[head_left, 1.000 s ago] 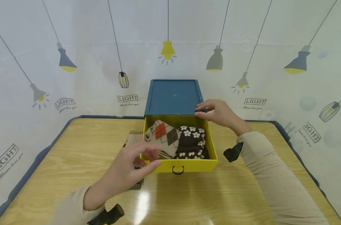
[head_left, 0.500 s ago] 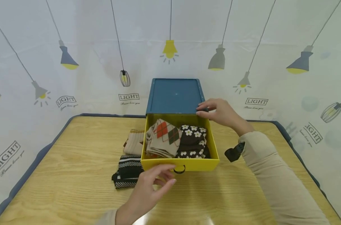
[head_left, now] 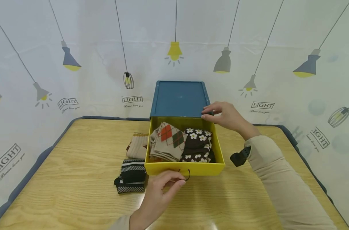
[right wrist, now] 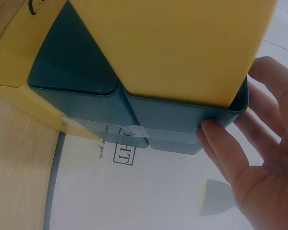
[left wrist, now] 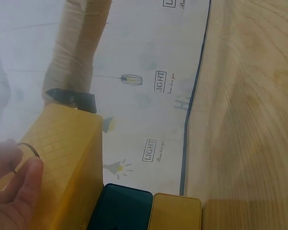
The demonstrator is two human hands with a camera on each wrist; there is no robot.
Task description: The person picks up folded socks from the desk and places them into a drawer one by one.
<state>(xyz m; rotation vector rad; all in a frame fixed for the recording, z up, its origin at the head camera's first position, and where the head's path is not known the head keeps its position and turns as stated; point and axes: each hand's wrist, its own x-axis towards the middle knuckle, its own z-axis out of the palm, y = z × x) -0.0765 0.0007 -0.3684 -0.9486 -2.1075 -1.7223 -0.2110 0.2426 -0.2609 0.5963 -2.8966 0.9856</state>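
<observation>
My left hand (head_left: pixel 158 191) pinching the dark metal ring pull (head_left: pixel 185 175) on the open yellow drawer (head_left: pixel 184 168) mid-table, my right hand (head_left: pixel 226 115) gripping the blue cabinet shell's (head_left: pixel 178 98) front corner, folded socks (head_left: pixel 180 142) inside

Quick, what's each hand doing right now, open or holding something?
Left hand: pinches the ring pull of the yellow drawer.
Right hand: grips the front corner of the blue box.
</observation>
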